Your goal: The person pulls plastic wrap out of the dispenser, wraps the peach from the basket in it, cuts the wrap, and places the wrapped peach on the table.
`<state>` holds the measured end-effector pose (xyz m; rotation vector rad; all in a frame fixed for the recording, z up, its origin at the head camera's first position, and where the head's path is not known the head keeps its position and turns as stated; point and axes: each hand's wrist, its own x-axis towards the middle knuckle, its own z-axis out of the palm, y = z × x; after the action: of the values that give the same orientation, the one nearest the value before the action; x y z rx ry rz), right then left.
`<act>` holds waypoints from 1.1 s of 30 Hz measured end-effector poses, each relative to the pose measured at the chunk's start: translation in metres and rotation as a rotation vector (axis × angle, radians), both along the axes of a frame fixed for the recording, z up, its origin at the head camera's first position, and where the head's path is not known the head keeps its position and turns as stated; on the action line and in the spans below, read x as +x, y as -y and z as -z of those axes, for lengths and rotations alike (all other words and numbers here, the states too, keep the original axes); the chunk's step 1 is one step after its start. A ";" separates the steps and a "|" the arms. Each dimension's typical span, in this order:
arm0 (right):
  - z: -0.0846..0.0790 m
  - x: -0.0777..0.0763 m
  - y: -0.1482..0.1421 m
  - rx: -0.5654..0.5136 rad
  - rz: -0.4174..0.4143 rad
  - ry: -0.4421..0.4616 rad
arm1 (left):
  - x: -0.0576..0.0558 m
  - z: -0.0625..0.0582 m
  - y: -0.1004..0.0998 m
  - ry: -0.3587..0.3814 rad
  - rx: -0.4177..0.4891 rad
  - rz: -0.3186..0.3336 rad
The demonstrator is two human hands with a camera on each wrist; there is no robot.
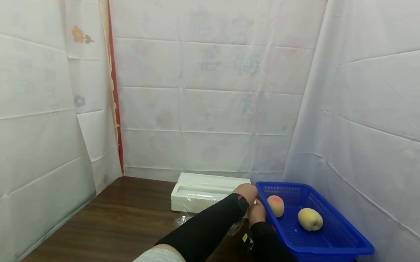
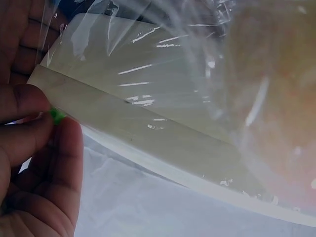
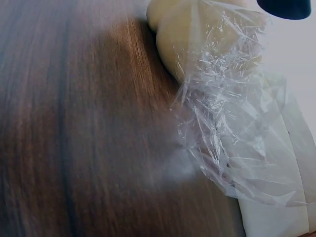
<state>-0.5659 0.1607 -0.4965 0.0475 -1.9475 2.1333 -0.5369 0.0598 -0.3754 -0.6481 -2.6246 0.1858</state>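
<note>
At the right end of the white box [image 1: 193, 203], beside the basket, my two hands work close together. My left hand [image 2: 42, 163] has curled fingers meeting around a small green thing [image 2: 57, 115] at the box end; its kind is too small to tell. Just nearer to me is my right hand [image 1: 257, 214], partly hidden, with what it holds out of sight. A clear plastic bag [image 3: 217, 108] spreads over the box's front. Inside it sits yellow fruit [image 3: 173, 39], which my left arm blocks in the head view.
Against the right side stands a blue plastic basket [image 1: 337, 251]. In it lie a peach [image 1: 276, 205] with a pink top and a yellow fruit [image 1: 310, 219]. White cloth walls [image 1: 204, 106] enclose the brown wooden table [image 1: 114, 222] at the back and sides.
</note>
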 end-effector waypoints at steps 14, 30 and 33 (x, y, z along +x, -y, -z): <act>-0.050 0.048 0.014 0.135 0.071 0.064 | -0.007 -0.005 0.002 0.047 -0.065 -0.006; -0.055 0.055 0.024 0.251 0.082 0.057 | -0.013 -0.006 0.040 0.038 -0.122 0.049; -0.055 0.049 0.024 0.242 0.088 0.049 | -0.015 -0.007 0.048 0.032 -0.117 0.063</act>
<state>-0.5169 0.1370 -0.4415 -0.0460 -2.1838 1.8522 -0.5520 0.0123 -0.3684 -0.7785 -2.6345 0.3145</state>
